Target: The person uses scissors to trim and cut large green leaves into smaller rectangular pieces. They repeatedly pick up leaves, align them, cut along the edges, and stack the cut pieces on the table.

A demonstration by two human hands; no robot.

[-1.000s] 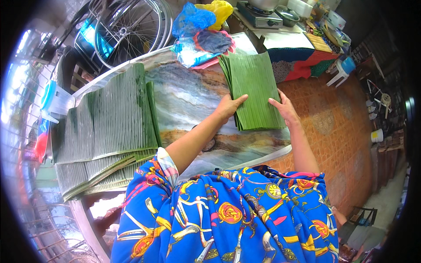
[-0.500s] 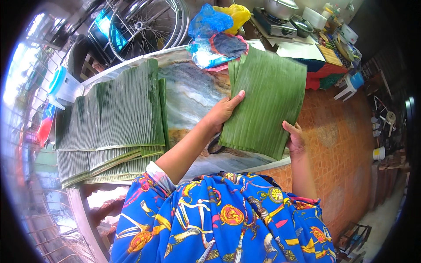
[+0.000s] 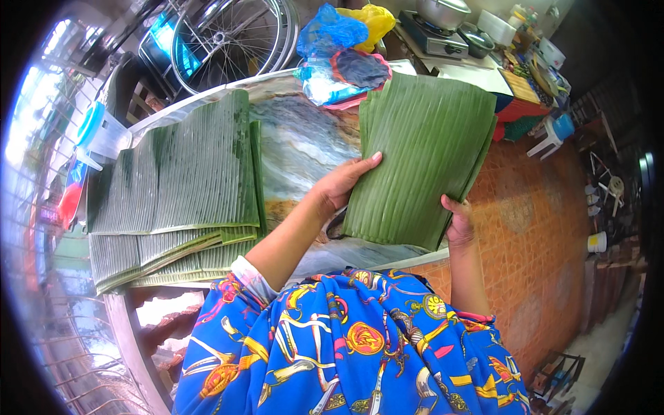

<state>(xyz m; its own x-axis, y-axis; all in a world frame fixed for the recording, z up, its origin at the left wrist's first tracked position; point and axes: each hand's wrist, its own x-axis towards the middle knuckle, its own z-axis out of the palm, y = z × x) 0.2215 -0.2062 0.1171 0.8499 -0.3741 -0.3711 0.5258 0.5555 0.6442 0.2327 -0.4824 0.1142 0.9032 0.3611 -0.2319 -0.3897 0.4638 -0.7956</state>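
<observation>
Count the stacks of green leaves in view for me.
2: the smaller stack is held between the left grip and right grip; the larger stack lies on the table, to its left. Others could be hidden underneath.

Looks ribbed and satiny on the held leaf stack and the larger leaf pile. Gleams as metal in the wheel, crinkles as glossy plastic in the blue bag.
</observation>
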